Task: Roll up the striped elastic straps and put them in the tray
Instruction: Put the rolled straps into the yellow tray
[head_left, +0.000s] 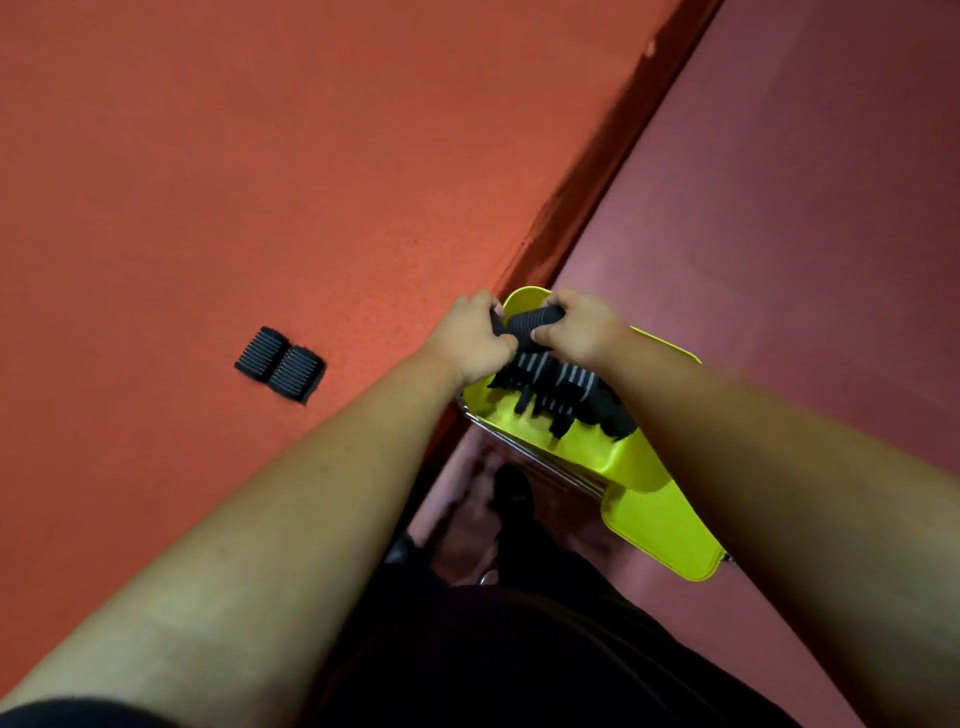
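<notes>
Two forearms reach out from the near side, over dark clothing and a dark shoe (511, 488) on the floor (805, 208). Just beyond the shoe, right of the desk, a yellow-green plastic shell (660, 525) sits on a metal frame (524, 449). I cannot tell whether it is the tray of the task or a seat.

In the shell lies a loose heap of striped straps (561, 387), not yet rolled. Above its far end the left hand (470, 335) and the right hand (582, 327) hold one rolled strap (530, 319). Each grip is closed, with the fingers curled round one end of the roll.

I judge the strap to be light, soft and springy. A roll will probably loosen once the pressure goes, so it is best taken round the middle, across the turns, with the free tail pressed under a finger.

To the left, on the red desk (208, 182), two finished rolls (280, 365) lie touching side by side, well away from the desk edge (597, 171). That edge runs slanting just left of the hands, so a roll carried across must pass over it. Farther away, the desk has wide bare room.
</notes>
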